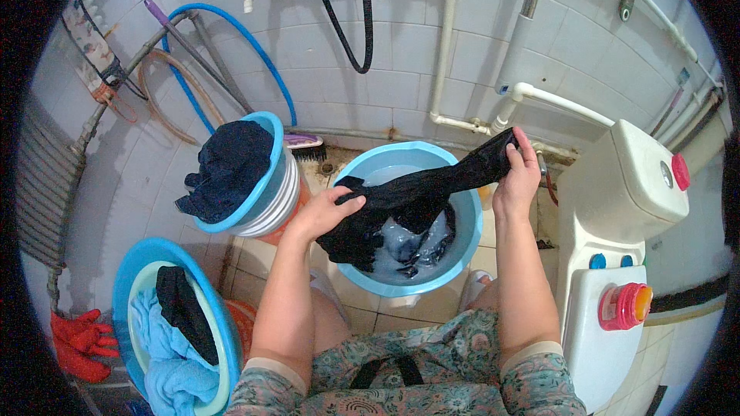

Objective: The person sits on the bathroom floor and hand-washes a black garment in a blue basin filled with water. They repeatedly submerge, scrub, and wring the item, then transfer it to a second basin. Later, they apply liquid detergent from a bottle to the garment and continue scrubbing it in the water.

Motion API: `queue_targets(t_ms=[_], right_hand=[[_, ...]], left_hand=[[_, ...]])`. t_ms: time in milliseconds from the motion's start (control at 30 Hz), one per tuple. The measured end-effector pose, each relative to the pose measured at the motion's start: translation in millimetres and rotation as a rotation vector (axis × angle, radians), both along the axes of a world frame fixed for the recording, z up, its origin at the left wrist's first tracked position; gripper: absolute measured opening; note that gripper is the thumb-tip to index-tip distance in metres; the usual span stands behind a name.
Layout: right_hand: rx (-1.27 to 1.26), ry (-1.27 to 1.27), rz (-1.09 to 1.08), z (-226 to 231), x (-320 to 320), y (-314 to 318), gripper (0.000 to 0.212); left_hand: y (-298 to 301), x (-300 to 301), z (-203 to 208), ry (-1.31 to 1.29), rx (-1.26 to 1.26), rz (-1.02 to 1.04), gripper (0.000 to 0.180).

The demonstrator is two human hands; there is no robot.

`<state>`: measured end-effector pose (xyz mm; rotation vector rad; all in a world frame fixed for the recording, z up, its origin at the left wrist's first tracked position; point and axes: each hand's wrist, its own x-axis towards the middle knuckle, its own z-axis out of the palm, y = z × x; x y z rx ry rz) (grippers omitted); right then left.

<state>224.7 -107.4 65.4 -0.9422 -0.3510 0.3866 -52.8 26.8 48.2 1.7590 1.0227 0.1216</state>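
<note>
A wet black garment (416, 189) is stretched between my two hands above a light blue basin (473, 235). My left hand (327, 212) grips its bunched body at the basin's left side, thumb on top. My right hand (518, 177) pinches a narrow end of it, raised past the basin's right rim. The garment's lower part hangs down into the basin. Cloudy, soapy water (393, 169) fills the basin, and dark cloth shows in it under the garment; whether that is the same piece I cannot tell.
Left, a blue basin (266, 127) of dark clothes tops a bucket (270, 204). Nearer, another blue basin (123, 293) holds light blue and black cloth beside red rubber gloves (81, 347). A toilet (617, 185) with a pink-lidded jar (620, 306) stands right. A scrub brush (306, 145) lies behind.
</note>
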Motion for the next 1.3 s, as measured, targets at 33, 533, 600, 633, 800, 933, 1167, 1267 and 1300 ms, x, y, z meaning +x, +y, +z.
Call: queue_targets(t_ms=[33,533,600,633,800,933,1167,1267,1300], right_hand=[[-0.026,-0.039,0.001,1.9,0.2,0.0,0.038],[-0.877,-0.445,1.087,-51.3,-67.7,6.1,0.078],[-0.810,-0.159,0.984,-41.1,-75.5,6.9,0.070],[-0.760,-0.127,0.978,-41.2,-74.0,7.7,0.062],[-0.600,-0.069,0.872,-45.2,-76.4,7.7,0.028],[-0.323,0.086,0.692,-43.5,-80.2,10.9,0.022],[-0.033,0.167,0.306,-20.6,-67.9,15.1,0.021],[-0.150,0.125,0.295,-25.2,-65.3,12.3,0.022],[-0.181,0.131,0.300,-27.2,-64.0,10.7,0.022]], left_hand=[[-0.2,1.0,0.7,-0.040,-0.150,-0.040,0.046],[-30.0,37.5,-34.1,-1.020,-1.028,0.351,0.046],[-35.7,38.8,-25.2,-0.949,-1.014,0.313,0.045],[-39.1,39.8,-20.1,-0.913,-1.007,0.295,0.045],[-47.0,43.1,-14.9,-0.723,-0.272,0.105,0.042],[-27.5,45.2,-50.9,-0.522,0.151,0.142,0.039],[-46.8,51.9,-14.3,-1.224,-0.551,0.290,0.032],[-45.3,50.3,-19.1,-1.299,-0.468,0.350,0.034],[-42.7,50.0,-24.4,-1.323,-0.489,0.377,0.034]])
